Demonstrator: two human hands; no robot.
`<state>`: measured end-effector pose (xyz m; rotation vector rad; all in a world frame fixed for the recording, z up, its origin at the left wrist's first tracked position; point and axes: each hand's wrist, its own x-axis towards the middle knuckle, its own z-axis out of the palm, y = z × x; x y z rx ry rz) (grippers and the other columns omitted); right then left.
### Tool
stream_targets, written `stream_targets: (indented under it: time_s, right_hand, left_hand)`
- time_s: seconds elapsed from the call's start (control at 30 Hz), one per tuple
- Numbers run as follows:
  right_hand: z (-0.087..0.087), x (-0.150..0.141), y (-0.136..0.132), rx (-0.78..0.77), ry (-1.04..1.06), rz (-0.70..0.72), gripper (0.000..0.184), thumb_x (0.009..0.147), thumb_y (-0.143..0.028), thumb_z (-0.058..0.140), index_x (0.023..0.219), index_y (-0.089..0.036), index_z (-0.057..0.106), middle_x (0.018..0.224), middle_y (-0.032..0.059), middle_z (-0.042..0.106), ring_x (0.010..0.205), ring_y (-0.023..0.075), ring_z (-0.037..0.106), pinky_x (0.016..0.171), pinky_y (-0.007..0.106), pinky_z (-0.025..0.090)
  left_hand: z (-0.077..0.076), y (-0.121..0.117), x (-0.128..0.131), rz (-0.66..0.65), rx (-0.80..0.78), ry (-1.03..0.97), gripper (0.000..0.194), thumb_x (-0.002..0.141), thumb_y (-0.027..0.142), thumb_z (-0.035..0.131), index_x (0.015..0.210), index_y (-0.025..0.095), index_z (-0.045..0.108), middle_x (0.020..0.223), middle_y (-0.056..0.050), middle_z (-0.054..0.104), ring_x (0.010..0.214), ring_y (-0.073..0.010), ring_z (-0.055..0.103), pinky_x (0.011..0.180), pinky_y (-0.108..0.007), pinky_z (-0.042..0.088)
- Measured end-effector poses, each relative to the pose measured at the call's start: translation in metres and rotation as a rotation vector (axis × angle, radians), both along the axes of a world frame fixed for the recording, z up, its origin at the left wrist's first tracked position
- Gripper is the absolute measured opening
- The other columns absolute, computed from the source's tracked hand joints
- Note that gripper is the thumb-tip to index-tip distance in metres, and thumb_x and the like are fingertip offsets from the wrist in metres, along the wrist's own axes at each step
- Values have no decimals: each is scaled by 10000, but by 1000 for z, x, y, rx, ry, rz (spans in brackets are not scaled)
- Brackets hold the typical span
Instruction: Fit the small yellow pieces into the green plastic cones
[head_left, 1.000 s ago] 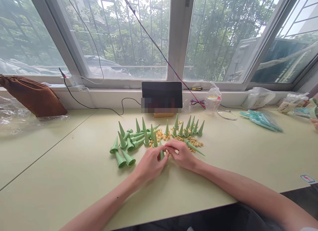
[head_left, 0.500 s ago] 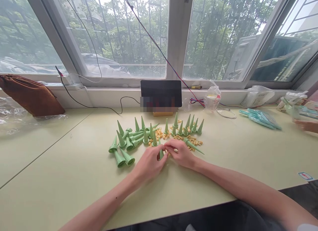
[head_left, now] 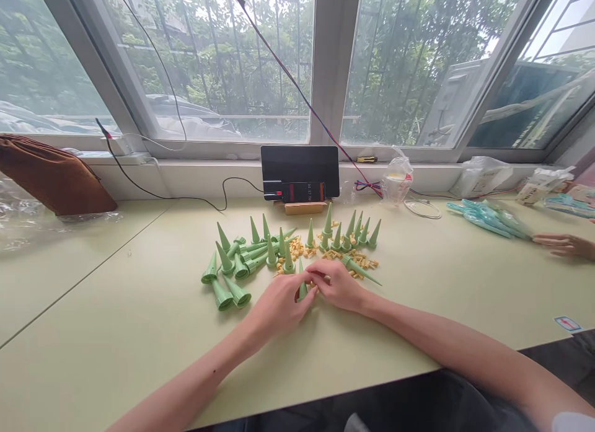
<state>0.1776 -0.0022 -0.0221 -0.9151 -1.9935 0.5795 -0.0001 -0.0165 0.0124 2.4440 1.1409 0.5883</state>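
My left hand (head_left: 282, 299) is closed, its thumb and fingers meeting the fingertips of my right hand. Whatever small thing they pinch is hidden. A green plastic cone spike (head_left: 302, 290) shows through the gap between my left thumb and index finger, its tip rising behind them. My right hand (head_left: 338, 284) is also closed in a pinch; what lies in it I cannot make out. Just beyond it a green spike (head_left: 364, 272) lies on its side by a pile of small yellow pegs (head_left: 365, 260). More green spikes (head_left: 239, 297) lie and stand left of my hands.
Several upright spikes (head_left: 350, 228) stand behind the yellow pegs. A tablet (head_left: 297, 162) and a phone lean on a stand (head_left: 304, 208) by the window. At right, another person's hand (head_left: 564, 245) is near turquoise gloves (head_left: 486, 220). A brown pouch (head_left: 58, 178) stands at left.
My hands keep almost the same pose, fingertips together. At the right, the other person's hand has come further into view beside the turquoise gloves. The view has shifted slightly.
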Motion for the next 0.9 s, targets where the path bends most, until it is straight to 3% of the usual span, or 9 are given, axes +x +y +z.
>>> stream_targets:
  time_s: [0.9]
  right_hand:
    - [3, 2, -1, 4, -61, 3, 222, 893, -67, 465, 769, -188, 604, 727, -2, 596, 666, 126, 503, 643, 241, 412]
  left_hand:
    - [-1, 0, 0, -8, -4, -17, 223, 916, 322, 470, 850, 184, 632, 581, 15, 567, 500, -127, 457, 510, -249, 305]
